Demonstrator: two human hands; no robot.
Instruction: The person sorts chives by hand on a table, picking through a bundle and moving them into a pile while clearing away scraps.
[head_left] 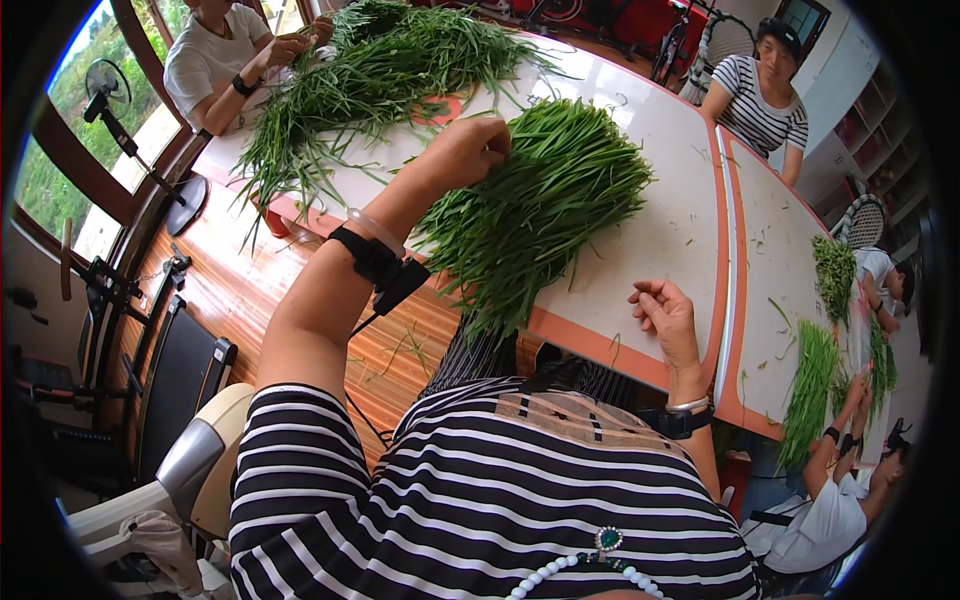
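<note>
A thick pile of green chives (560, 180) lies on the white table in front of me, its near leaves hanging past the edge. At the pile's far left side is my left hand (470, 152), its fingers bent into a pinch against the leaves. What sits between those fingertips is hidden. To the right of the pile, my right hand (663, 315) hovers near the table's front edge. Its fingers are loosely curled and apart, and I see nothing in them.
A larger heap of chives (400, 75) covers the far left, where a person in white (215, 60) works. Another person (765, 100) sits at the far right. More chives (812, 385) lie on the adjoining table (760, 350), with people beyond. A fan (110, 85) stands left.
</note>
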